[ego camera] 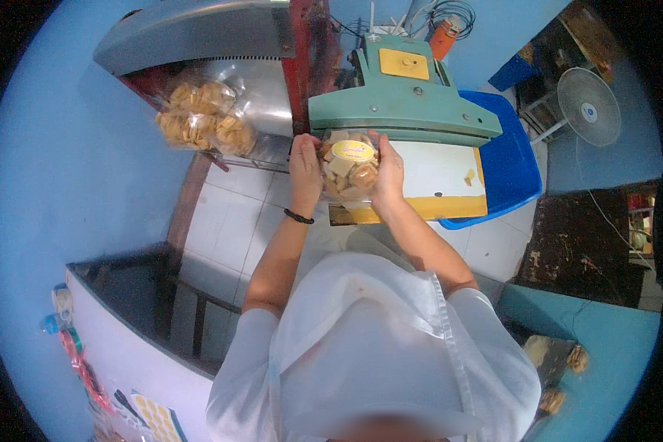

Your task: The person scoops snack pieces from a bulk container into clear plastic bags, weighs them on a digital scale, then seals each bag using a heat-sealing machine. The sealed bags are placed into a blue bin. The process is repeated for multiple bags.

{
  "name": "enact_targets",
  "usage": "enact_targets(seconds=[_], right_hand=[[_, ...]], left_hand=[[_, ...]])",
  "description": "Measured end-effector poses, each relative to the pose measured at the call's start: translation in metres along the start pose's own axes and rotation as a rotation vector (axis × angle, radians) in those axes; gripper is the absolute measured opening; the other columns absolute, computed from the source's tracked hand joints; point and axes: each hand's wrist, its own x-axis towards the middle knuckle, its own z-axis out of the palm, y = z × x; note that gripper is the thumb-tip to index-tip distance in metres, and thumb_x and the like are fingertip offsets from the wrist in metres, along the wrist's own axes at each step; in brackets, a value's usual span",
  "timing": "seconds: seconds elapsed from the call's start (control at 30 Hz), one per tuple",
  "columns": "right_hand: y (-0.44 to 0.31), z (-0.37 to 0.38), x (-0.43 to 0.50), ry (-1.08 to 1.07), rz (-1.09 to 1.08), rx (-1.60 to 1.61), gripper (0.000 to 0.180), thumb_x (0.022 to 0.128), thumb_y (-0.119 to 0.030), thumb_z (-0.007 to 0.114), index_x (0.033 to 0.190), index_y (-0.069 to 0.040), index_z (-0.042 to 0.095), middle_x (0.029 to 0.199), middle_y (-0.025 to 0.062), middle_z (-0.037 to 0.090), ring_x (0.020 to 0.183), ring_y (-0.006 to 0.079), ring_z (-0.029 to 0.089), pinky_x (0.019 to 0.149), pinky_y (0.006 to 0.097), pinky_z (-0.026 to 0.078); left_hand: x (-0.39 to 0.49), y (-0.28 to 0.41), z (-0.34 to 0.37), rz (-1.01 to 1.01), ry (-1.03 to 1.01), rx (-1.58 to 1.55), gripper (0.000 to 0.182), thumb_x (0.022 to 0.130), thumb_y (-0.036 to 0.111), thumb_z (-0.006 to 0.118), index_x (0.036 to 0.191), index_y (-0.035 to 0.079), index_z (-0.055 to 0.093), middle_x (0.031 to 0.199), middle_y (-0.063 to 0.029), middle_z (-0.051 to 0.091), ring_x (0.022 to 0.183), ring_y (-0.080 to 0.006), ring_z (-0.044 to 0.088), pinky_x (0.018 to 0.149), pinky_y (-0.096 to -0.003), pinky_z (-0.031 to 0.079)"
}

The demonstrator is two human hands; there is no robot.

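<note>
Between my left hand [308, 174] and my right hand [389, 175] is a clear plastic bag of light brown snack pieces [342, 179], gripped at its two sides. An oval yellow label with writing faces up on it. The bag's far edge lies close to the front of a green sealing machine [409, 105]; whether they touch I cannot tell. Under the machine's bar extends a white work plate [431, 171] with yellow tape along its edges, mostly to the right of my right hand. A black band circles my left wrist.
Several filled clear bags [207, 119] lie on a metal surface [265, 91] at the left, beside a red post [300, 66]. A blue plastic tub [522, 171] stands right of the machine, a fan [589, 108] beyond it. A white-topped table [143, 353] is at lower left.
</note>
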Motion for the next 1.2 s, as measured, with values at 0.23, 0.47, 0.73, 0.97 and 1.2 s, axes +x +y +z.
enact_targets(seconds=[0.23,0.47,0.73,0.97,1.2], right_hand=[[-0.027,-0.056,0.033,0.108,-0.183,0.024,0.033,0.104,-0.027,0.048,0.123,0.000,0.055,0.116,0.0115,0.059,0.109,0.0216,0.056,0.095,0.0356,0.047],[-0.049,-0.091,0.054,0.253,-0.347,-0.033,0.022,0.101,-0.022,0.057,0.115,-0.006,0.057,0.108,0.0049,0.060,0.101,0.0153,0.055,0.085,0.0312,0.045],[-0.072,-0.142,0.043,0.212,-0.388,-0.195,0.017,0.098,-0.019,0.061,0.111,-0.009,0.062,0.101,0.0014,0.063,0.092,0.0120,0.059,0.079,0.0268,0.045],[-0.098,-0.146,0.010,0.204,-0.524,-0.338,0.016,0.099,-0.019,0.061,0.112,-0.009,0.064,0.110,0.0025,0.066,0.095,0.0118,0.061,0.078,0.0259,0.046],[-0.094,-0.083,-0.057,-0.320,-0.497,-0.542,0.018,0.100,-0.016,0.058,0.114,-0.006,0.063,0.111,0.0040,0.066,0.099,0.0135,0.062,0.083,0.0285,0.049]], left_hand=[[-0.043,0.015,0.040,0.305,-0.396,0.069,0.078,0.088,0.023,0.071,0.147,0.000,0.026,0.145,-0.0169,0.037,0.136,-0.0286,0.038,0.114,-0.0389,0.031],[-0.059,0.009,0.098,0.263,-0.235,0.122,0.089,0.082,0.027,0.078,0.149,0.002,0.025,0.152,-0.0288,0.026,0.144,-0.0432,0.024,0.118,-0.0509,0.021],[-0.009,0.012,0.003,0.478,-0.101,0.638,0.060,0.088,0.021,0.070,0.139,0.001,0.046,0.147,-0.0279,0.038,0.139,-0.0445,0.034,0.115,-0.0525,0.028],[0.090,-0.009,-0.147,0.097,0.055,1.108,0.033,0.090,0.015,0.066,0.119,0.000,0.060,0.107,-0.0229,0.065,0.104,-0.0389,0.062,0.086,-0.0458,0.049],[0.053,0.116,-0.127,0.309,-0.076,0.628,0.014,0.093,0.013,0.065,0.094,0.000,0.069,0.078,-0.0090,0.066,0.065,-0.0183,0.059,0.063,-0.0310,0.046]])
